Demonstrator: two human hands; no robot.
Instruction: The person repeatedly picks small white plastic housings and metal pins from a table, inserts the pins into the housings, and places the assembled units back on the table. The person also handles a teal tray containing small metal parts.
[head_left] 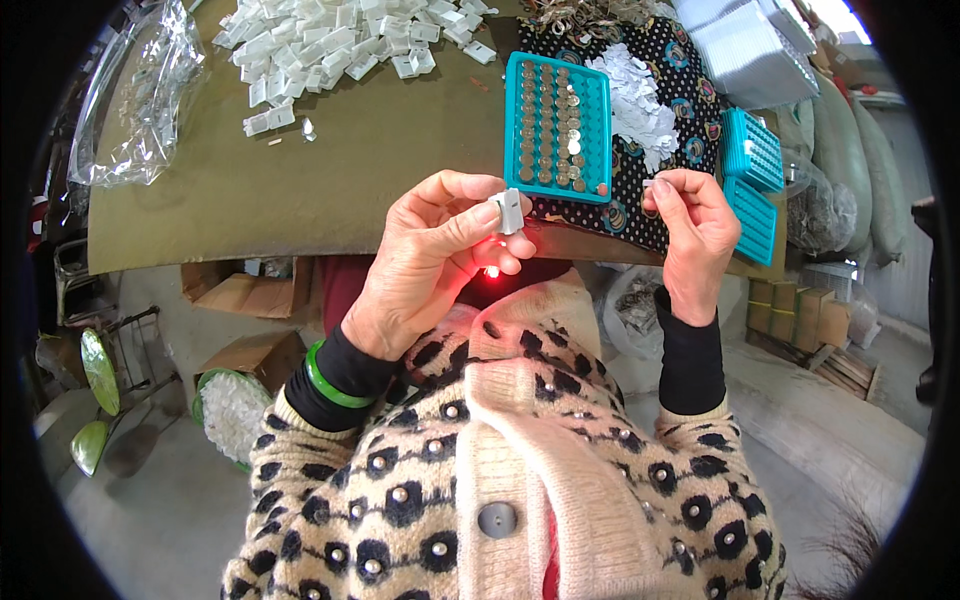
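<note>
One small white case [510,212], I saw remotely, was pinched in the left hand [420,240] near the turquoise tray [513,100]; the right hand [697,228] gripped a tiny white piece [648,184] between thumb and finger.

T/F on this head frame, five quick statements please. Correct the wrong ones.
1. The left hand grips a white plastic piece. True.
2. The right hand is empty. False: its thumb and forefinger pinch a small pale piece.
3. Round metal discs fill every slot of the large teal tray. False: many slots toward its right side hold none.
4. A heap of white slips lies right of that tray. True.
5. The green bangle is on the right wrist. False: left wrist.
</note>
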